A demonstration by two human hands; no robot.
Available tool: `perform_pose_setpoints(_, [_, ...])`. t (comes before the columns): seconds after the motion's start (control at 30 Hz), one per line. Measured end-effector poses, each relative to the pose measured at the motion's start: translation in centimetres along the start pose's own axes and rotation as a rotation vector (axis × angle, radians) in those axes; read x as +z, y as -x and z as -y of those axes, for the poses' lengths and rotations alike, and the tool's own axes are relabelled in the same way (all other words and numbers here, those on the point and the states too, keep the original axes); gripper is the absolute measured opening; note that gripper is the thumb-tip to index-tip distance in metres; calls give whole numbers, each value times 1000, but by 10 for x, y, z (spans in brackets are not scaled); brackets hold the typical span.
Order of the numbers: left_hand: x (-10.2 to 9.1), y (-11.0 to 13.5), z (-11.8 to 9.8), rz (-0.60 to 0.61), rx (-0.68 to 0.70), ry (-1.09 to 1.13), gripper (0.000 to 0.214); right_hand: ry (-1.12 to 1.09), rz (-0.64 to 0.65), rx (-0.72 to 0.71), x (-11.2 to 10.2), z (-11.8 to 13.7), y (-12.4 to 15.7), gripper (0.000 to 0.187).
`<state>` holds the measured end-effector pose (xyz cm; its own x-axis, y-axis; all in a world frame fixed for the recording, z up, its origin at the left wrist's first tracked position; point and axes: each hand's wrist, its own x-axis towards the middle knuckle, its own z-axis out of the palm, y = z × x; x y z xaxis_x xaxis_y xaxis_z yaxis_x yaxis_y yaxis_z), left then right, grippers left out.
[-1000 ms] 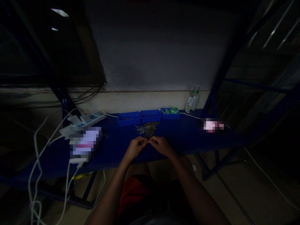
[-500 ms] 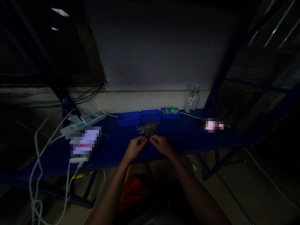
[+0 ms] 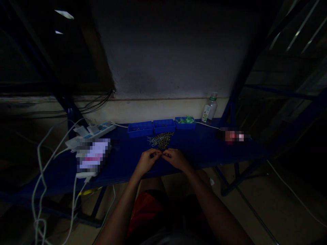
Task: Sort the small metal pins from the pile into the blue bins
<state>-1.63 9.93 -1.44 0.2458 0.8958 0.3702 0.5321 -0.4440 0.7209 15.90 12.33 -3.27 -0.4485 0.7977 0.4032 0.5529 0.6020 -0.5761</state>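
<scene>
My left hand (image 3: 147,160) and my right hand (image 3: 175,158) meet over the blue table's front part, fingertips pinched and touching each other. Whatever lies between the fingertips is hidden and too small to name. Just beyond them is a loose pile: thin silver screw-like pins (image 3: 154,140) on its left side and small brass-coloured metal pieces (image 3: 166,137) on its right. The dim light blurs their exact shape.
Behind the pile stand a left blue bin (image 3: 140,130) and a middle blue bin (image 3: 164,127) with small parts, and a right blue bin (image 3: 185,125) holding green plastic. A bottle (image 3: 209,108), a power strip (image 3: 102,128), white cables (image 3: 41,163) and blurred-out items are around.
My fingertips have come together; a thin pale piece showing between them earlier is now covered. The pile and bins look the same.
</scene>
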Motion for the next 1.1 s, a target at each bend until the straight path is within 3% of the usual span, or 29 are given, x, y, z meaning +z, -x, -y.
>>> perform_pose_setpoints(0.13, [1,-1,6,-35,-26,-16,25,-81,-41,23,2,-3,-1,14])
perform_pose_setpoints(0.37, [4,-5,10,42,-28,-109,20,-168,-94,61,0,-4,-2,17])
perform_pose_setpoints(0.6, [2,-3,6,40,-30,-110,21,-214,-101,39,-1,-3,-1,20])
perform_pose_setpoints(0.8, [0,-1,2,-36,-27,-15,24,-165,-58,43,1,-3,0,17])
perform_pose_setpoints(1.1, [4,-3,11,31,3,3,23,-89,0,-44,2,-2,0,15])
